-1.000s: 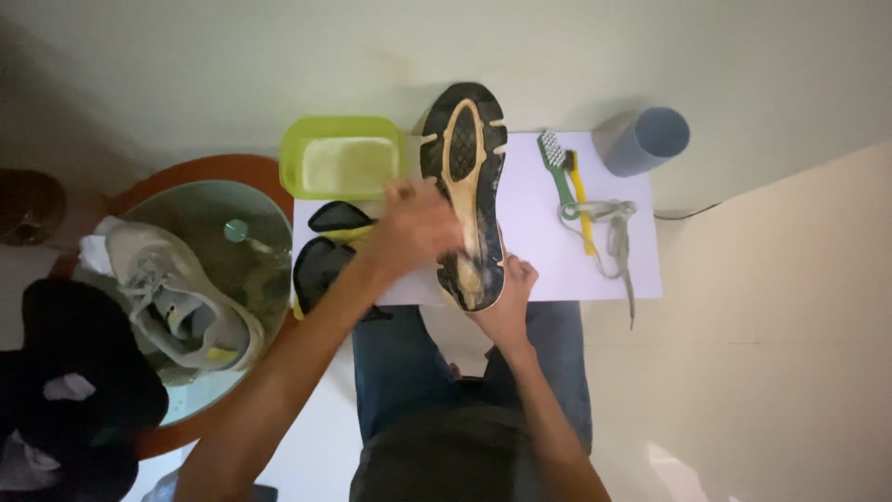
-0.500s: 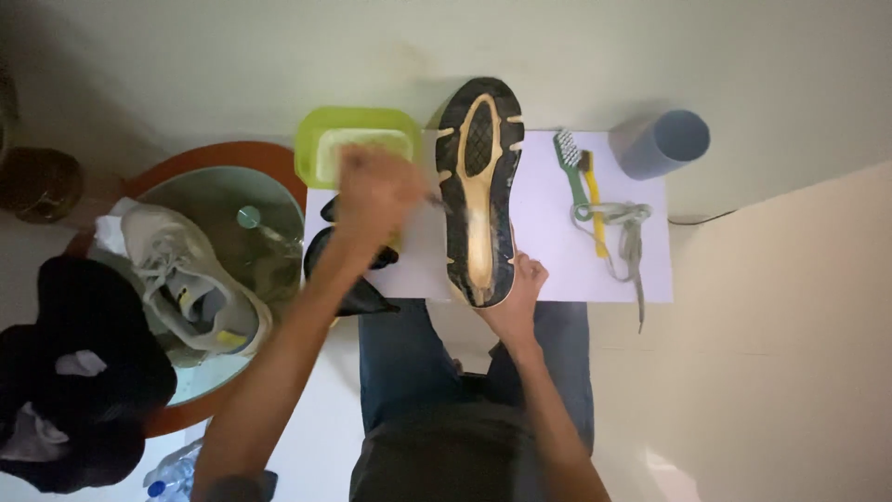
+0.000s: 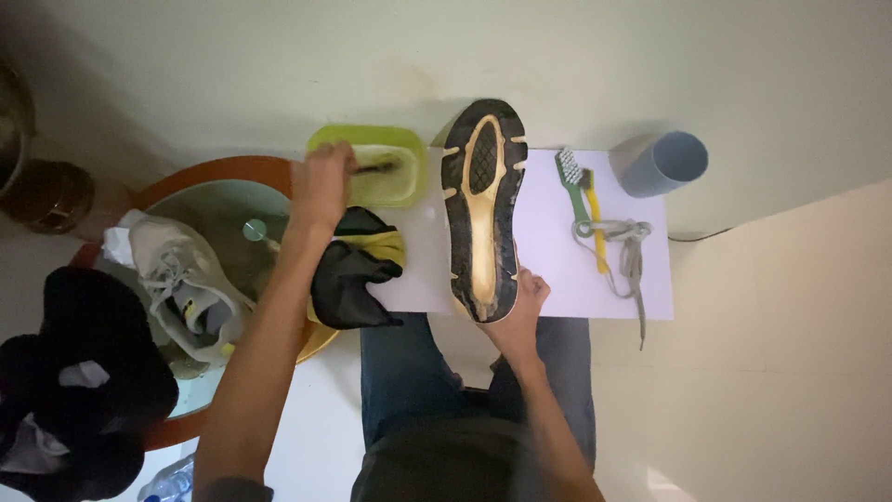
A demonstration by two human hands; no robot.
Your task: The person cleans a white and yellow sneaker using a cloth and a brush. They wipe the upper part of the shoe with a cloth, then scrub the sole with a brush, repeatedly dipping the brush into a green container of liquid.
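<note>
1. Since the earlier frame the left hand (image 3: 322, 181) has left the shoe sole and gone out to the green tub (image 3: 372, 164) at 11 o'clock; it is closed around a brush (image 3: 376, 168) whose dark end dips inside the tub.
2. Far left, at 8 o'clock, a dark bundle of cloth (image 3: 79, 372) lies beside a round basin (image 3: 218, 186) with an orange rim.
3. Inside that basin rests a grey sneaker (image 3: 181, 284), laces up, tilted on its side.
4. Just right of the basin, under the left forearm, two black and yellow insoles (image 3: 353, 270) lie on the near left corner of the white board (image 3: 557, 270).
5. At the centre stands the black shoe (image 3: 483, 209), sole up, toe pointing to 12 o'clock, its tan tread facing the camera.
6. The right hand (image 3: 522, 302) clamps the heel of that shoe at 6 o'clock, fingers wrapped around the edge.
7. Right of the shoe, at 2 o'clock, a green brush (image 3: 572, 186) and a yellow brush (image 3: 595, 228) lie side by side, with a grey shoelace (image 3: 630, 256) looped over them.
8. Far right, a blue-grey cup (image 3: 667, 163) lies tipped at the board's far corner.
</note>
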